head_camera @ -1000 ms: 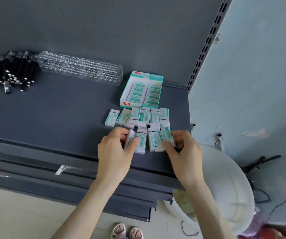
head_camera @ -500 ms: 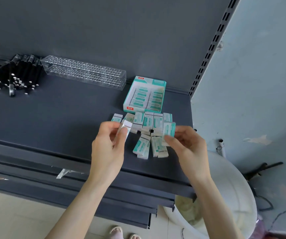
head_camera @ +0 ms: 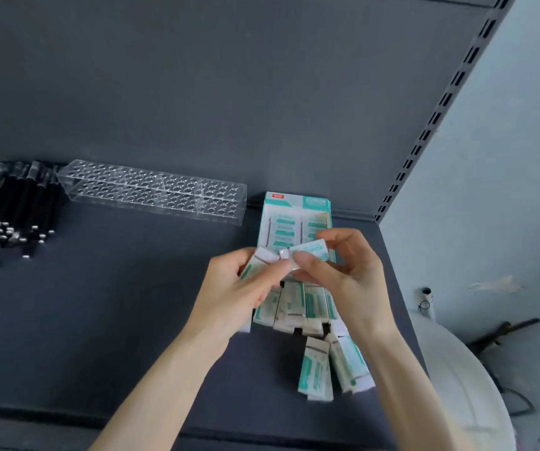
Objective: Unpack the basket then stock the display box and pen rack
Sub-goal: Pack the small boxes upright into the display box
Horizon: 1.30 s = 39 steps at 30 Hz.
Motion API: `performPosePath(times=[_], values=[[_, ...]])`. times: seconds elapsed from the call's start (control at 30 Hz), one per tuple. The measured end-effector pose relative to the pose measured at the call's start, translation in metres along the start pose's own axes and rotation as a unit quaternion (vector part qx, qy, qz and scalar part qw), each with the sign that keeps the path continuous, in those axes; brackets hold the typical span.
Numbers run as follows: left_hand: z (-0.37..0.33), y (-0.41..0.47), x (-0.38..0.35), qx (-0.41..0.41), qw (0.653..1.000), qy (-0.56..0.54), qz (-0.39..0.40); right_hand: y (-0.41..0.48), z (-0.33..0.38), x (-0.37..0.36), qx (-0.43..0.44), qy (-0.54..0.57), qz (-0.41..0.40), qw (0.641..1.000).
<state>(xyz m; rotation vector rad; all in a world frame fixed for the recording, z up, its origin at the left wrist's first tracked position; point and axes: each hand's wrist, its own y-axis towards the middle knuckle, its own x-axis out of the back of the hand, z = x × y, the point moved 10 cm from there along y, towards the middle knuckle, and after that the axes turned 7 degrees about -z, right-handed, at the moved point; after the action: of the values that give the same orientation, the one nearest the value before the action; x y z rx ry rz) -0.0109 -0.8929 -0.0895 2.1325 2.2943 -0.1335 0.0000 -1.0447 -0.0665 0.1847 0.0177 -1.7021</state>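
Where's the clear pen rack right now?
In the head view, the clear pen rack lies at the back of the shelf, left of centre, between the pile of black pens and the teal display box.

1 head-worn camera looks forward and down, close over the shelf (head_camera: pixel 99 320).

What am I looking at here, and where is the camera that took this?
No machine here: a person wears a camera on the head, looking down at their own hands. The left hand pinches one teal-and-white packet and the right hand a second packet, above a dark shelf. Loose packets lie on it, in front of an open display box. Further left are a clear pen rack with no pens in it and a bundle of black pens.
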Motion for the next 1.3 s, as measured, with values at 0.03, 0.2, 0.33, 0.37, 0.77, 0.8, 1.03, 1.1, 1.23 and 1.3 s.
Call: performPosePath(times=[0.03, 0.2, 0.33, 0.37, 0.77, 0.8, 1.03, 1.1, 1.23, 1.3], values=[[0.0, 0.008, 0.004, 0.003, 1.0, 0.004, 0.001, 0.004, -0.002, -0.004, -0.007, 0.006, -0.001, 1.0], [0.009, 0.049, 0.022, 0.046, 0.999, -0.011, -0.006, 0.022, -0.011, -0.009, 0.005, -0.085, -0.008, 0.996], [0.016, 0.071, 0.015, 0.079, 0.997, -0.013, 0.02, 0.037, -0.007, -0.009, 0.043, -0.185, -0.021, 0.982], [0.017, 0.076, 0.015, 0.079, 0.997, -0.011, 0.017, 0.043, -0.005, -0.009, 0.057, -0.211, -0.026, 0.975], [0.038, 0.09, 0.027, 0.049, 0.997, -0.029, -0.059, 0.114, -0.029, -0.022, 0.098, -0.463, -0.021, 0.881], [0.038, 0.09, 0.027, 0.046, 0.997, -0.03, -0.059, 0.114, -0.03, -0.024, 0.102, -0.467, -0.014, 0.878], [0.039, 0.089, 0.027, 0.029, 0.998, -0.035, -0.051, 0.118, -0.037, -0.024, 0.109, -0.467, -0.015, 0.877], [0.04, 0.089, 0.028, 0.03, 0.997, -0.04, -0.05, 0.118, -0.039, -0.026, 0.112, -0.479, -0.004, 0.871], [0.041, 0.09, 0.027, 0.04, 0.997, -0.049, -0.049, 0.118, -0.04, -0.028, 0.12, -0.485, 0.007, 0.866], [0.04, 0.09, 0.027, 0.036, 0.997, -0.044, -0.043, 0.119, -0.041, -0.027, 0.113, -0.489, 0.006, 0.865]])
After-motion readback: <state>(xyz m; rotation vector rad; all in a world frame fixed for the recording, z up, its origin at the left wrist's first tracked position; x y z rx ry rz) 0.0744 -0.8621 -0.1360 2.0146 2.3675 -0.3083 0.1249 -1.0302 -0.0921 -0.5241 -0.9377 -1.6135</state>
